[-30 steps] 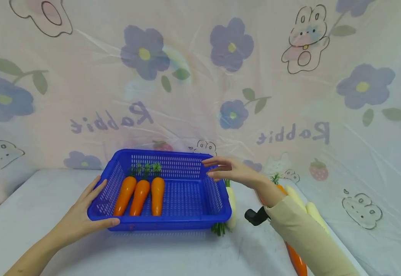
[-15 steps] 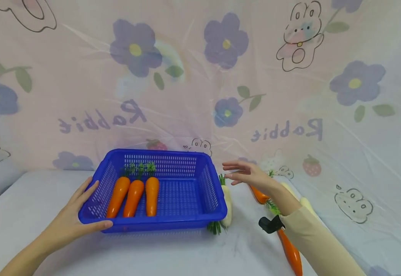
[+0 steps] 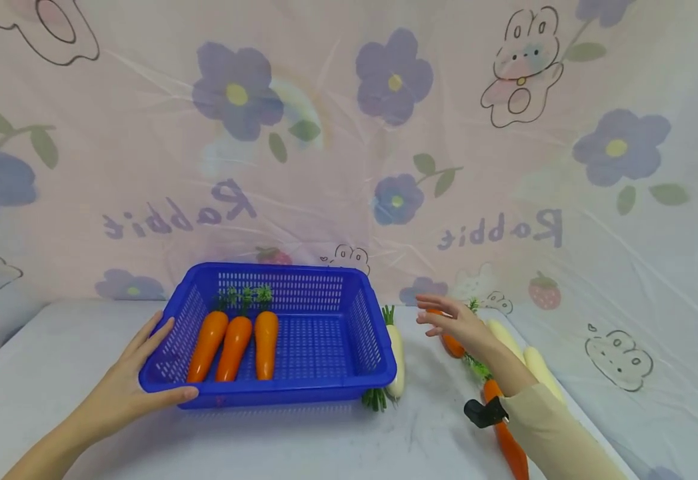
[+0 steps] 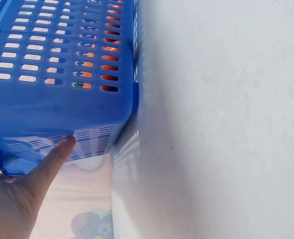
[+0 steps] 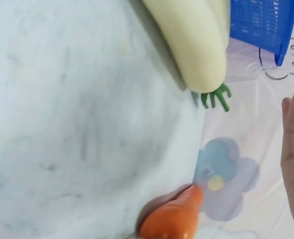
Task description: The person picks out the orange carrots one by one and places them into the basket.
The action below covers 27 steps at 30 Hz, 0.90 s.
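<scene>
My left hand (image 3: 117, 387) rests at the left front corner of a blue plastic basket (image 3: 289, 383). Its thumb lies along the front rim and its spread fingers lie against the left side. In the left wrist view one straight finger touches the slotted wall (image 4: 62, 107). Three orange carrots (image 3: 234, 348) with green tops lie side by side in the left of the basket. My right hand (image 3: 459, 325) hovers right of the basket with loosely extended fingers, holding nothing. A white radish (image 3: 396, 363) lies against the basket's right side; green leaves (image 3: 375, 399) stick out beside it.
Under and beyond my right arm lie more orange carrots (image 3: 511, 445) and pale radishes (image 3: 541, 370). The right wrist view shows a carrot (image 5: 171, 221) near the table edge. A printed cloth (image 3: 325, 167) hangs behind the white table (image 3: 301, 443).
My right hand has moved right, away from the basket's right rim, and a little lower. The left hand stays at the basket's corner. The head view has shifted slightly.
</scene>
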Motion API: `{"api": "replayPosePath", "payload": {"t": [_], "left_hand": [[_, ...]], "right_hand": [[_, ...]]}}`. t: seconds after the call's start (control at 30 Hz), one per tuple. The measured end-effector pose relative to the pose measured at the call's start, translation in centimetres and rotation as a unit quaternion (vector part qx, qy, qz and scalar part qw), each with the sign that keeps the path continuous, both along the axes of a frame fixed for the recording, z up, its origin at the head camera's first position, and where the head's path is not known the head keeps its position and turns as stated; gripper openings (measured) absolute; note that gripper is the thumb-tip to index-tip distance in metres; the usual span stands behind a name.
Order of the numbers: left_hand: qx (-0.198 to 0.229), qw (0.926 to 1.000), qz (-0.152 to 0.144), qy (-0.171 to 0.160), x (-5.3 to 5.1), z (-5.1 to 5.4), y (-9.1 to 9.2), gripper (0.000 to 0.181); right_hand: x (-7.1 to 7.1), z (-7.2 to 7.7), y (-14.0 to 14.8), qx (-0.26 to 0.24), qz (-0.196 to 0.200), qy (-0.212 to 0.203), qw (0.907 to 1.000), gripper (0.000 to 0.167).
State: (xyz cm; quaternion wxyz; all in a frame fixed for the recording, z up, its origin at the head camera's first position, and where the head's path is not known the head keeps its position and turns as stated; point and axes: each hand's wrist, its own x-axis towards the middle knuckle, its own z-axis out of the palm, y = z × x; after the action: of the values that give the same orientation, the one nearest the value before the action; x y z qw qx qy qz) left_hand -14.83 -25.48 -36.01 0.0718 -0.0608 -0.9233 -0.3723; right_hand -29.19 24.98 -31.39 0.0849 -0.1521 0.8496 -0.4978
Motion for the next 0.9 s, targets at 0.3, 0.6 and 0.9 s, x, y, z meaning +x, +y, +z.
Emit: {"api": "replayPosePath", "payload": {"t": [0.3,0.6,0.9], "left_hand": [[-0.003,1.0000,0.000,0.006,0.0,0.2,0.0,0.108],[-0.008,1.0000,0.002,0.003,0.0,0.0,0.0,0.109],[-0.001,0.9999,-0.002,0.016,0.3,-0.2,0.2,0.108]], "right_hand": [[-0.3,-1.5,1.8,-0.004,-0.048,-0.011,0.9988,0.060],[0.2,-3.2,2.3,0.036,-0.129,-0.023,0.9907,0.065],[1.1,-4.2,2.1,0.105,-0.246,-0.009,0.9635,0.063]]}}
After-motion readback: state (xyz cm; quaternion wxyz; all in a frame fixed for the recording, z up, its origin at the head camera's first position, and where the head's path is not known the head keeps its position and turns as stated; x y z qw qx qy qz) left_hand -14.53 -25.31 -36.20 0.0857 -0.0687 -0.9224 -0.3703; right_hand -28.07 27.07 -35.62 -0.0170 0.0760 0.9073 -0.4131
